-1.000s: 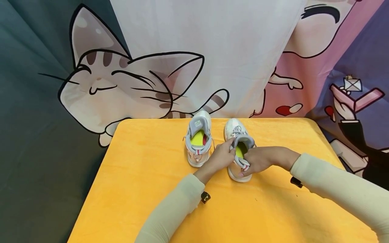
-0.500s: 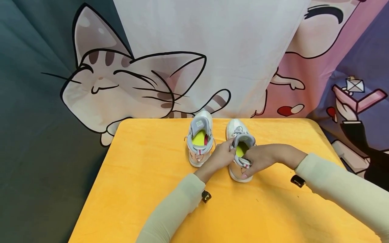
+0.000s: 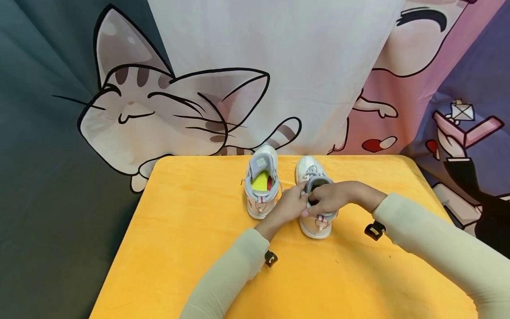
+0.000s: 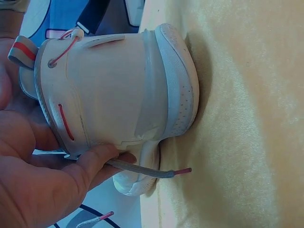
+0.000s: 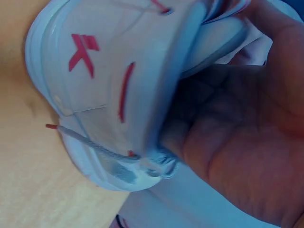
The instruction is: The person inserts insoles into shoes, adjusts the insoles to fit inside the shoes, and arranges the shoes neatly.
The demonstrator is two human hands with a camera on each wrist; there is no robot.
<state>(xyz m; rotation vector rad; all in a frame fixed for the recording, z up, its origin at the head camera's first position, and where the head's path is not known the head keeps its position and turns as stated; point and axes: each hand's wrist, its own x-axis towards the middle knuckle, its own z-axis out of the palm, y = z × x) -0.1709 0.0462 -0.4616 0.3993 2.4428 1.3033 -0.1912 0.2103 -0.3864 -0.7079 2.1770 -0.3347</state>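
A white-and-peach sneaker (image 3: 315,228) stands on the yellow-covered table, toe away from me. My left hand (image 3: 288,206) grips the left side of its collar, thumb outside, as the left wrist view shows beside the heel (image 4: 114,90) and a loose lace (image 4: 145,170). My right hand (image 3: 336,195) reaches into the shoe's opening from the right. In the right wrist view its palm (image 5: 251,137) lies over the collar, and the fingers are hidden inside; I cannot tell whether they hold anything there. To the left stands the matching sneaker (image 3: 260,206), its yellow-green insole (image 3: 260,180) showing.
The yellow cloth (image 3: 191,248) covers the whole tabletop, whose far edge lies just beyond the shoe toes. Behind it hangs a curtain (image 3: 318,66) printed with cartoon figures. A dark grey-green drape (image 3: 48,199) is at the left.
My right hand has moved from the shoe's heel edge up and left, deeper into the opening, covering the insole. The left hand keeps its grip; both sneakers stay in place.
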